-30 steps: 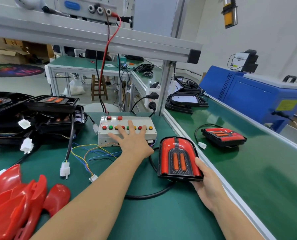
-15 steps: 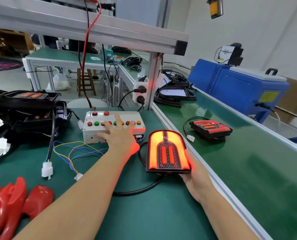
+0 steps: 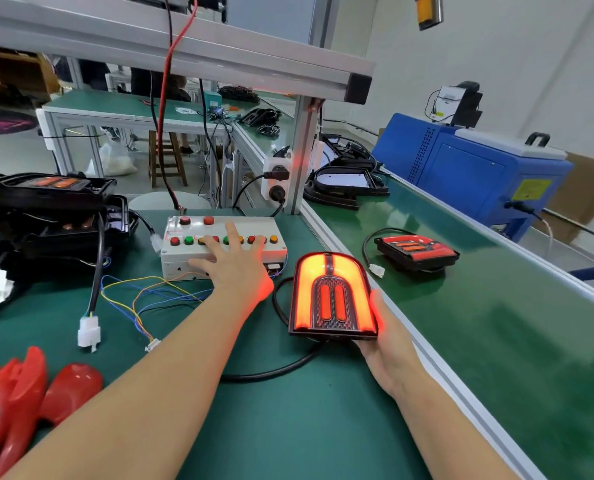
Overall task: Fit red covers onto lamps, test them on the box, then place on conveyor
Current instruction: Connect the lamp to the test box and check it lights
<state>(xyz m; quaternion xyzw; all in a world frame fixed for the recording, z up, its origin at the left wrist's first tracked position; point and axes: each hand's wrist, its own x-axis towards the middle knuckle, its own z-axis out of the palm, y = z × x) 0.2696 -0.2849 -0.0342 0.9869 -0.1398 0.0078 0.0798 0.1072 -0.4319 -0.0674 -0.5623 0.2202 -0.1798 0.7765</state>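
Our left hand (image 3: 235,271) spread flat on test box (image 3: 219,247) buttons, our right hand (image 3: 385,337) gripping lit lamp (image 3: 332,296), apparently from beneath, second lamp (image 3: 417,252) on conveyor (image 3: 496,323), red covers (image 3: 29,400) on tabletop (image 3: 288,427).

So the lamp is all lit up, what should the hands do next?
Probably lift the left hand off the test box buttons. The lamp, held by the right hand, glows brightly, so the test looks passed; another lamp already lies on the conveyor.
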